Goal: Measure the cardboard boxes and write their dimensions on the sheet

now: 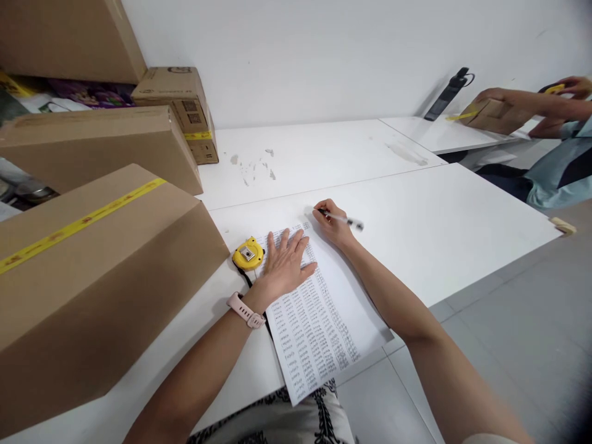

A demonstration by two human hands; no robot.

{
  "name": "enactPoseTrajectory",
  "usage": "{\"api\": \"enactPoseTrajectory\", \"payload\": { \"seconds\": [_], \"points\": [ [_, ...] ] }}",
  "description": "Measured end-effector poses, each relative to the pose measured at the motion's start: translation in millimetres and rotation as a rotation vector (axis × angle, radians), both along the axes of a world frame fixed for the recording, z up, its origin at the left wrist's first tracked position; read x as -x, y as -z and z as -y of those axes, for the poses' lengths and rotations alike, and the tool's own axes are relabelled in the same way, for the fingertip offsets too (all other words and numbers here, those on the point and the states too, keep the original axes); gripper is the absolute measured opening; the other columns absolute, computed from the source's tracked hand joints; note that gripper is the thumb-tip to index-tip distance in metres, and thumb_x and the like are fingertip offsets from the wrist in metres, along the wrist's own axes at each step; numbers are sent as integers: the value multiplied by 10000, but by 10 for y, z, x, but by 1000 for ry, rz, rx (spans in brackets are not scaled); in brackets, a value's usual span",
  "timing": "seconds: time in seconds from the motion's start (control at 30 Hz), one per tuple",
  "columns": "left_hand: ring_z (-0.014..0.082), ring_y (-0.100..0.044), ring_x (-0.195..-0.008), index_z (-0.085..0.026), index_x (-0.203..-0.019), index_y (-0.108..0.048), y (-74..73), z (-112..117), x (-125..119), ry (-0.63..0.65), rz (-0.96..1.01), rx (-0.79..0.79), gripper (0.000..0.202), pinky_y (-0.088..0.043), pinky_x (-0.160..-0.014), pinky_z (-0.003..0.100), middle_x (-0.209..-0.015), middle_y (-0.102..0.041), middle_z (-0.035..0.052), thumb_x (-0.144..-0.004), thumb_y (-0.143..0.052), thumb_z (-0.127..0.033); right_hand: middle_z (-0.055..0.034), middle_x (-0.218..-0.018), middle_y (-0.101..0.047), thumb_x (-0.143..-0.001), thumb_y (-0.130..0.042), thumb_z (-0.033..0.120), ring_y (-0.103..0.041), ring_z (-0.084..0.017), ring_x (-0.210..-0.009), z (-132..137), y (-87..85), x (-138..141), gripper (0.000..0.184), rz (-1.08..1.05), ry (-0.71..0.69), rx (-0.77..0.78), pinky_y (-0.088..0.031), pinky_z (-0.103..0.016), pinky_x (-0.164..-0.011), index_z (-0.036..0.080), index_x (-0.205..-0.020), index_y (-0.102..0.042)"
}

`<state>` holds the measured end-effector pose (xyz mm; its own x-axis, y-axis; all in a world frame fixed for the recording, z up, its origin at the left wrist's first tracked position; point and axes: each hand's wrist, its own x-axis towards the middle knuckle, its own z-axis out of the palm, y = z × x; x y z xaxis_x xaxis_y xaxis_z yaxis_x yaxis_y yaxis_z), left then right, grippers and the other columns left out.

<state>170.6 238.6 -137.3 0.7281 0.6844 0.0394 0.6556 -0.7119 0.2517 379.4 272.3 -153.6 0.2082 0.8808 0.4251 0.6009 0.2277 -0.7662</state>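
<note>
My left hand (285, 264) lies flat, fingers spread, on a printed sheet of paper (319, 327) covered in small rows of text. That sheet rests on the white table (435, 228) and hangs over its near edge. My right hand (330, 223) is closed around a pen (345, 219), whose tip sits near the top right corner of the sheet. A yellow tape measure (248, 253) lies just left of my left hand, touching the sheet's top left corner. A pink watch is on my left wrist.
A big cardboard box with yellow tape (92, 277) fills the table's left side, with more boxes (99, 145) and a small one (187, 108) behind it. At the far right another person's hands (504, 98) hold a small cardboard box (493, 116). A black device (448, 94) leans on the wall.
</note>
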Motion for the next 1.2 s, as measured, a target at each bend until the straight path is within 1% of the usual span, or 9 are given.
{"api": "enactPoseTrajectory", "payload": {
  "seconds": [0.13, 0.23, 0.37, 0.47, 0.6, 0.83, 0.93, 1.1, 1.2],
  "points": [
    [396, -203, -1514, -158, -1506, -401, 32, 12, 6, 3, 18, -32, 625, -97, -1193, 709, -1632, -335, 108, -987, -441, -503, -98, -963, -666, -900, -408, 149, -579, -243, -895, 14, 63, -131, 309, 353, -108, -23, -470, -380, -794, 208, -1054, -670],
    [400, -295, -1477, -138, -1453, -463, 51, 25, -4, 2, 72, -110, 577, -175, -1190, 677, -1589, -407, 140, -974, -493, -458, -105, -1006, -691, -912, -368, 133, -588, -255, -950, -2, 115, -169, 425, 404, -84, -21, -478, -402, -866, 205, -1224, -647],
    [325, -486, -1344, -109, -1254, -617, -46, 21, 16, -24, 244, -322, 337, -332, -1156, 523, -1396, -604, 169, -962, -505, -237, -98, -1039, -693, -879, -378, 141, -626, -225, -924, -53, 167, -233, 486, 211, 71, -2, -486, -381, -899, 187, -1315, -586],
    [340, -512, -1293, -122, -1178, -648, -179, 28, 149, -187, 269, -415, 283, -388, -1084, 524, -1338, -627, 182, -935, -516, -184, -91, -994, -706, -836, -424, 184, -634, -220, -886, -78, 176, -283, 470, 17, 162, 57, -487, -385, -891, 168, -1268, -608],
    [409, -493, -1271, -75, -1317, -547, -243, 78, 448, -426, 108, -287, 457, -423, -1012, 574, -1409, -531, 253, -906, -570, -274, -67, -920, -710, -791, -494, 270, -619, -203, -840, -80, 154, -300, 350, -203, 168, 84, -486, -375, -870, 169, -1074, -675],
    [327, -543, -1205, -138, -1377, -475, -267, 314, 751, -376, 281, -106, 488, -454, -1033, 512, -1290, -612, 182, -902, -552, -218, -26, -804, -660, -723, -594, 318, -557, -170, -755, -2, -55, -289, 287, -376, 155, 176, -462, -320, -736, 157, -939, -694],
    [294, -594, -1158, -199, -1425, -414, -365, 694, 879, -361, 454, -31, 601, -513, -984, 482, -1288, -618, 146, -871, -631, -282, -53, -889, -675, -768, -615, 310, -572, -177, -817, 327, -337, -12, 245, -410, 148, 173, -466, -332, -768, 158, -950, -677],
    [264, -622, -1178, -297, -1478, -322, -415, 1504, 1147, -315, 683, 93, 758, -537, -982, 451, -1319, -608, 103, -822, -704, -313, -79, -987, -698, -931, -552, 490, -608, -175, -833, 1456, -792, 918, 336, -247, -554, 373, -478, -333, -733, 198, -1034, -682],
    [263, -615, -1187, -309, -1506, -267, -417, 1840, 1301, -344, 748, 156, 823, -534, -990, 461, -1382, -556, 123, -816, -715, -297, -27, -820, -654, -901, -619, 524, -567, -149, -730, 1954, -845, 1360, 384, -254, -669, 438, -443, -312, -675, 194, -1096, -653]
  ]
}}
